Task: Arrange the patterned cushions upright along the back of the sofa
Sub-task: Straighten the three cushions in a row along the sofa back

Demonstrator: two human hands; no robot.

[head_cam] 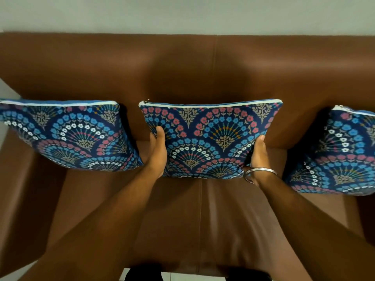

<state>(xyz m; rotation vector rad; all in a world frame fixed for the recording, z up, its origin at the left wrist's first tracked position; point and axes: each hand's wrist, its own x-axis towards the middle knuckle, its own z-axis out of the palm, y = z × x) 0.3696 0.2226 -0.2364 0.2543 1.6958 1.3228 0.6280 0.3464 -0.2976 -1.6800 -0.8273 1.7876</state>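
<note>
Three dark blue cushions with fan-shaped flower patterns stand upright against the back of a brown leather sofa [182, 67]. The middle cushion [209, 138] is held by its two sides: my left hand [158, 151] grips its left edge and my right hand [258, 153], with a metal bangle at the wrist, grips its right edge. The left cushion [69, 134] leans near the left armrest, untouched. The right cushion [341, 153] stands at the right and is cut off by the frame edge. Each cushion shows a white zip seam along its top.
The sofa seat [203, 220] spreads below the cushions with a seam down its middle. Brown armrests flank both sides. A pale wall [182, 13] rises behind the sofa back. A strip of light floor shows at the bottom edge.
</note>
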